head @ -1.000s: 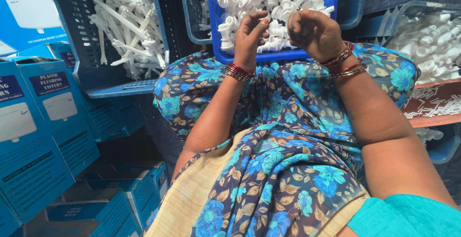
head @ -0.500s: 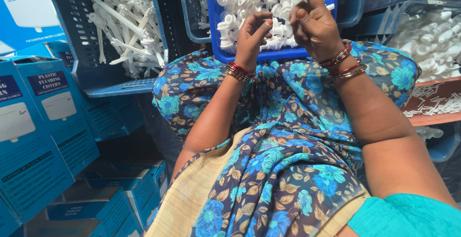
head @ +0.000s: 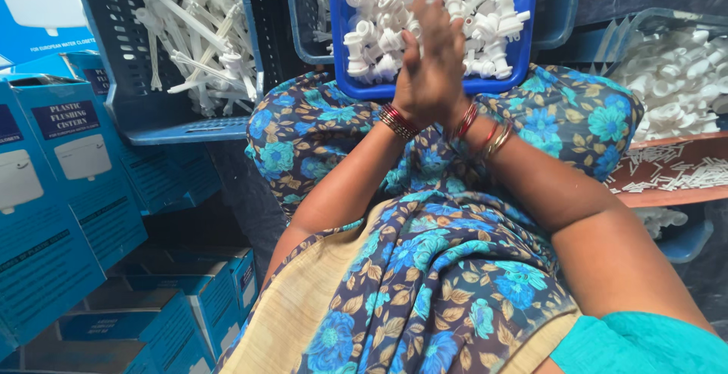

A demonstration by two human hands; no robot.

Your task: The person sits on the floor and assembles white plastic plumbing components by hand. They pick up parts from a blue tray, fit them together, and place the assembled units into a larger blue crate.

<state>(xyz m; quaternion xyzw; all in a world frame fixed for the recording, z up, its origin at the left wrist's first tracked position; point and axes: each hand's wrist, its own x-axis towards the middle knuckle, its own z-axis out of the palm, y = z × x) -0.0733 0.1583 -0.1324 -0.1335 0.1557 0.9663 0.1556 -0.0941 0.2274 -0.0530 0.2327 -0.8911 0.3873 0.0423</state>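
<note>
My left hand (head: 412,78) and my right hand (head: 449,56) are pressed flat together, palm to palm, fingers straight and pointing away from me. They hover over the near edge of a blue tray (head: 432,90) that rests on my floral-clothed knees and is heaped with small white plastic fittings (head: 387,10). Anything between the palms is hidden. Red and gold bangles ring both wrists.
A dark blue crate (head: 189,128) of long white plastic rods stands at the left. Blue cardboard boxes (head: 68,192) are stacked along the left and below. At the right are a bin of white fittings (head: 675,71) and a brown tray (head: 667,192) with small white pieces.
The hands were apart a second ago, each curled at the tray's near edge. They have come together and flattened palm against palm.
</note>
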